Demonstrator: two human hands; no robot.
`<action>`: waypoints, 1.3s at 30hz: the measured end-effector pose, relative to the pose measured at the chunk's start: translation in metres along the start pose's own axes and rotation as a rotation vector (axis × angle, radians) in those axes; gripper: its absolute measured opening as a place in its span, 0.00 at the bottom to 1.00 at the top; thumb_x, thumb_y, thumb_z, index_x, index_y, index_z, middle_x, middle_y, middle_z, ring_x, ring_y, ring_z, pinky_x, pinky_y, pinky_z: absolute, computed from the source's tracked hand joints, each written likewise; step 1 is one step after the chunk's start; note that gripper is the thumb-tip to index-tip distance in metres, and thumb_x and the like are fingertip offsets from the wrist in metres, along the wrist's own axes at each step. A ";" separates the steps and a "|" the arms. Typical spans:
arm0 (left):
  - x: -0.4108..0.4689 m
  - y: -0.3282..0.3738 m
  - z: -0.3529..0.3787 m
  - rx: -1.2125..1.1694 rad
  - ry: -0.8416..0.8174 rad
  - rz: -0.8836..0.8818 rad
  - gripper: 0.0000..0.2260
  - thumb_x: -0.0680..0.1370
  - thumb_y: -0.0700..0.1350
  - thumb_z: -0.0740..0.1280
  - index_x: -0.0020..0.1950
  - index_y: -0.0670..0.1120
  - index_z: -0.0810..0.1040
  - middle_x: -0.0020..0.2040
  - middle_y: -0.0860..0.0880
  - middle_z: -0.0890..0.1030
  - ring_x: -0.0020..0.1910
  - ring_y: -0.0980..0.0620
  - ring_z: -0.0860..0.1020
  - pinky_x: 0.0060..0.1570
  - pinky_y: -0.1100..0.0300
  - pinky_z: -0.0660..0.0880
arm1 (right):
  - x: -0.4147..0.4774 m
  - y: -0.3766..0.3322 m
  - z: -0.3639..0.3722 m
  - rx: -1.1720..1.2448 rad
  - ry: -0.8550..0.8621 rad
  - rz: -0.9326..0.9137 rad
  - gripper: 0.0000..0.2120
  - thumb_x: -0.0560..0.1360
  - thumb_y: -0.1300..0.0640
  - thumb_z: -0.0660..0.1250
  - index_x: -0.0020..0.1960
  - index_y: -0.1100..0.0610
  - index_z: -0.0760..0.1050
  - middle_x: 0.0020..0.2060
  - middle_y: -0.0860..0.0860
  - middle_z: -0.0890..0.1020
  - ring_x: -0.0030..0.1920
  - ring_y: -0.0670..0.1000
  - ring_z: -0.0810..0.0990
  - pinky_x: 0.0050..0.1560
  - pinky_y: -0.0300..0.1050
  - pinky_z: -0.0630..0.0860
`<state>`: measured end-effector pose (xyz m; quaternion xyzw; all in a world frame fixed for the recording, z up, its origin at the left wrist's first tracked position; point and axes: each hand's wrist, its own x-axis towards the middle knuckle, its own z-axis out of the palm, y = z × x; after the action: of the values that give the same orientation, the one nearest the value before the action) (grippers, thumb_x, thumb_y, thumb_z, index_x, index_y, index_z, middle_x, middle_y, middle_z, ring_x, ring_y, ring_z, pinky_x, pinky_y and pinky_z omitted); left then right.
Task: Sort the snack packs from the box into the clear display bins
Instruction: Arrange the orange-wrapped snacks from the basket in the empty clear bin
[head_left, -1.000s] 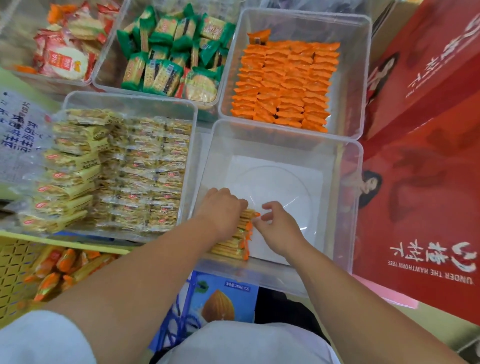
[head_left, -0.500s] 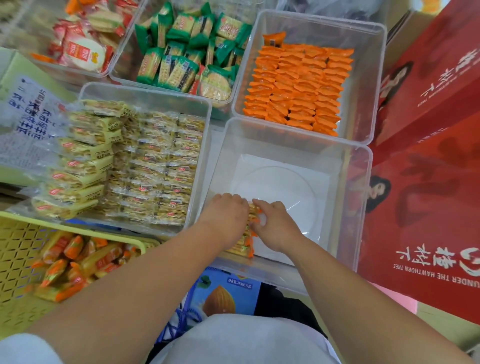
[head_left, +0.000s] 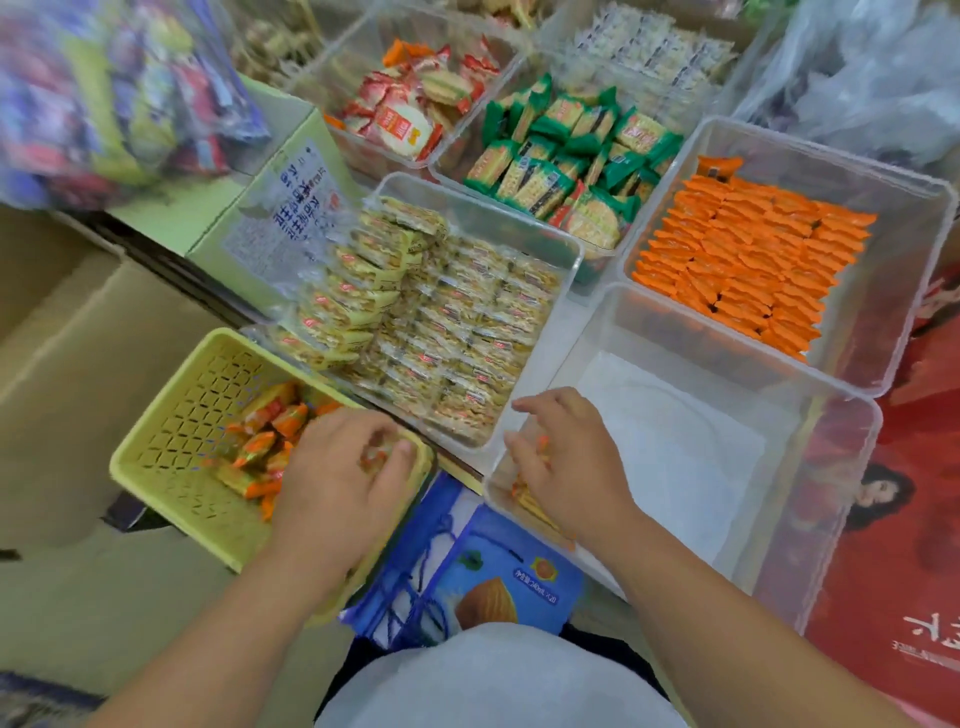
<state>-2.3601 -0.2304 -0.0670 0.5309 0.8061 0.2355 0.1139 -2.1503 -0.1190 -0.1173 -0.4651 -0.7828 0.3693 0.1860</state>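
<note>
Left hand: I see my left hand (head_left: 337, 483) over the near right corner of the yellow basket (head_left: 171, 415), fingers curled down onto the loose snack packs (head_left: 265, 436). Blur stops me telling whether it grips one.
Right hand: my right hand (head_left: 566, 457) is in the near left corner of the near clear bin (head_left: 727, 338), fingers spread and slack, touching a short stack (head_left: 524, 499) of the same packs.
Stack: it lies against that bin's left wall.
Far bin: the orange packs (head_left: 753, 260) lie in tidy rows.
Left bin: the pale yellow packs (head_left: 457, 332) are piled to the rim.
</note>
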 end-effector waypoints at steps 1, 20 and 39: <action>-0.002 -0.017 -0.005 0.024 -0.003 -0.104 0.08 0.77 0.50 0.69 0.53 0.48 0.81 0.46 0.52 0.78 0.48 0.48 0.77 0.48 0.54 0.72 | 0.001 -0.014 0.005 0.021 -0.041 -0.069 0.14 0.80 0.49 0.67 0.64 0.50 0.78 0.55 0.44 0.73 0.58 0.46 0.72 0.55 0.40 0.69; 0.020 -0.095 0.036 0.378 -0.803 -0.460 0.51 0.67 0.71 0.74 0.83 0.58 0.52 0.82 0.37 0.35 0.75 0.32 0.67 0.70 0.45 0.73 | 0.003 -0.064 0.061 -0.204 -0.626 -0.313 0.16 0.81 0.42 0.63 0.66 0.43 0.79 0.74 0.41 0.66 0.74 0.53 0.61 0.75 0.59 0.58; 0.013 -0.092 0.056 0.098 -0.731 -0.558 0.39 0.73 0.52 0.79 0.80 0.55 0.65 0.80 0.46 0.26 0.80 0.37 0.60 0.74 0.49 0.69 | 0.000 -0.055 0.067 -0.065 -0.585 -0.280 0.14 0.80 0.43 0.66 0.64 0.44 0.79 0.73 0.39 0.66 0.72 0.48 0.60 0.70 0.46 0.58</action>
<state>-2.4149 -0.2345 -0.1611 0.3464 0.8352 -0.0451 0.4247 -2.2251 -0.1618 -0.1203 -0.2327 -0.8708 0.4328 -0.0125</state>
